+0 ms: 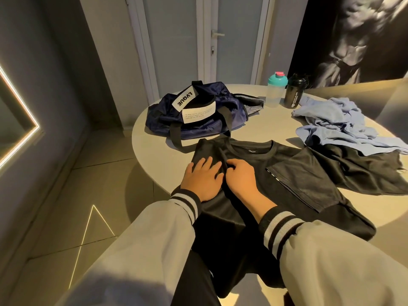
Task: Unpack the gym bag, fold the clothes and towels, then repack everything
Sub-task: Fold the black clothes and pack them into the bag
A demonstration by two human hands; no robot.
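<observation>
Your left hand lies flat, fingers spread, on the folded-over side of the black T-shirt. Your right hand pinches that fold's edge with curled fingers. Beyond the T-shirt sits the navy gym bag, and to the T-shirt's right a crumpled blue towel lies on the tabletop.

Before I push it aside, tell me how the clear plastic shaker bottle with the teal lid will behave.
The clear plastic shaker bottle looks empty, so probably light. It stands tall on a narrow base, so a high push would likely tip it. Once down, its round body could roll across the pale round table.
</observation>
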